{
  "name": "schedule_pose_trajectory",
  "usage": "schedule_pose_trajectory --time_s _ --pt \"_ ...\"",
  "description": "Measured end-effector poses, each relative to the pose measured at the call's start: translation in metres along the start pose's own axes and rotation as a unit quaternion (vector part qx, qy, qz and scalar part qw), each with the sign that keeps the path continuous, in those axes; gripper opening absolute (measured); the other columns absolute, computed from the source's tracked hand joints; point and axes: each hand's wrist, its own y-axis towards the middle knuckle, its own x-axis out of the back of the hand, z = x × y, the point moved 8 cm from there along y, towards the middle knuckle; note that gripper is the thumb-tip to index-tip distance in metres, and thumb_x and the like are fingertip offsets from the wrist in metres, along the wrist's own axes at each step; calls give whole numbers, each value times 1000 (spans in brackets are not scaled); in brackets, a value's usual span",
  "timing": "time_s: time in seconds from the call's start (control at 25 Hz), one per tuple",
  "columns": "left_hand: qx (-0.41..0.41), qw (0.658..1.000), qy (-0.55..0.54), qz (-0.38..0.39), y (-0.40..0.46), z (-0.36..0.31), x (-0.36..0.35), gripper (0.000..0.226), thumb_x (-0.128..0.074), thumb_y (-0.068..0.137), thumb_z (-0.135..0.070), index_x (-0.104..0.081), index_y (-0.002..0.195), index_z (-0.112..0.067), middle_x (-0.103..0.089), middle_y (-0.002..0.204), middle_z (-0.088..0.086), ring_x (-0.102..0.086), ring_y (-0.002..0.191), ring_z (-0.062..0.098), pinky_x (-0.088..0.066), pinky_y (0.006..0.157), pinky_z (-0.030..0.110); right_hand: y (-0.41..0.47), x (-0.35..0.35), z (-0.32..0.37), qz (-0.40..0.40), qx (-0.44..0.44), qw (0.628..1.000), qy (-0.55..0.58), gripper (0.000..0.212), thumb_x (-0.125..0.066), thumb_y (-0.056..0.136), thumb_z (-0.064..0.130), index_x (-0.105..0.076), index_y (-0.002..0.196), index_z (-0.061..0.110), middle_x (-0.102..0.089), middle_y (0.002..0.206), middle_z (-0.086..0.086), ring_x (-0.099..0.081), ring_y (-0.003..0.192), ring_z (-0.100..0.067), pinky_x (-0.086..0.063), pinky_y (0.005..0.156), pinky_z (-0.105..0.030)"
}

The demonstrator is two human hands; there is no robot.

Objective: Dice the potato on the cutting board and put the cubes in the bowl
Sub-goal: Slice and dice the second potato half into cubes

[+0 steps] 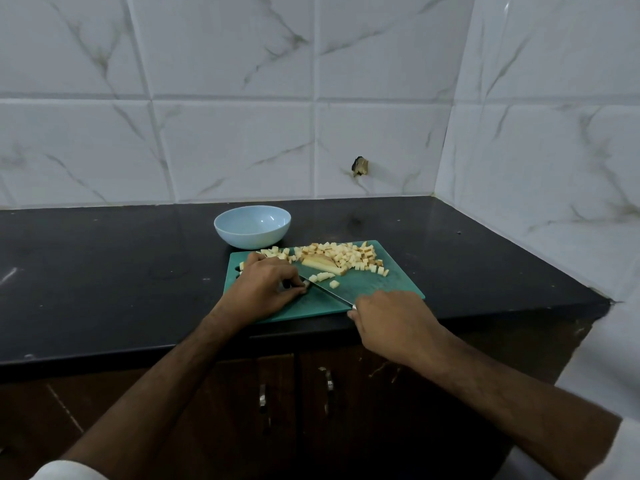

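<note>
Two bare forearms reach in from the bottom corners, white sleeves at their edges. Beyond them runs a black counter (104,258), backed by white marbled tiles (225,98) that turn a corner at the right; one tile has a chipped hole (360,167). Under the counter sit dark wooden cupboard doors (242,410) with two metal handles.

Near the counter's front edge lies a green board (381,282), turned at a slight angle. Just behind its far left corner stands a pale blue bowl (252,226) — upright, with no cubes showing inside it.

On the board's near side the left hand (261,289) rests knuckles up, fingers curled and pinching something small at the knife's (329,292) tip; what they hold I cannot tell. The right hand (391,323), at the board's near right corner, is closed round the knife handle, which it hides. The blade runs flat and diagonal from that hand to the left fingertips.

Potato cubes (343,256) lie scattered in a heap along the board's far edge, a few strays just beside the blade. Among the heap sits one uncut potato piece (320,263) — a pale wedge lying flat
</note>
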Motion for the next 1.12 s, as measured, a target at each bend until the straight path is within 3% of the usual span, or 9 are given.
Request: schedule_pose_trajectory --time_s 0.16,0.4,0.6,0.96,1.12 --pt "9 1000 3 11 1 2 -1 12 -76 86 -40 -69 84 -31 -67 84 -19 -56 86 -3 -28 83 30 1 10 -10 -9 -19 999 35 33 -30 109 48 -46 91 25 -50 82 6 -45 67 -6 -32 57 -29" --pt "12 1000 -7 19 1 2 -1 9 -77 85 -38 -71 84 -31 -66 84 -20 -55 87 -4 -32 88 31 -1 -9 -8 52 -20 993 104 35 -35 107 49 -50 88 24 -53 83 4 -51 72 -8 -35 59 -29" --pt "13 1000 -1 5 1 2 1 8 -77 85 -40 -73 84 -33 -67 82 -22 -56 86 -6 -30 85 31 -2 2 -5 0 -6 1000 11 33 -32 109 47 -49 92 23 -47 76 7 -44 64 -5 -27 52 -25" --pt "9 1000 0 4 0 1 1 6 -78 85 -34 -72 84 -31 -68 82 -20 -58 84 -4 -35 86 35 -4 -4 -3 20 -10 997 76 33 -34 108 49 -52 93 25 -51 81 7 -49 70 -5 -33 56 -25" --pt "22 1000 -10 -18 -1 0 5 21 -78 84 -35 -57 88 -37 -64 78 -21 -59 80 -3 -31 83 32 -1 -9 0 36 -1 996 82 35 -37 108 48 -52 88 24 -54 81 6 -51 70 -7 -36 59 -27"
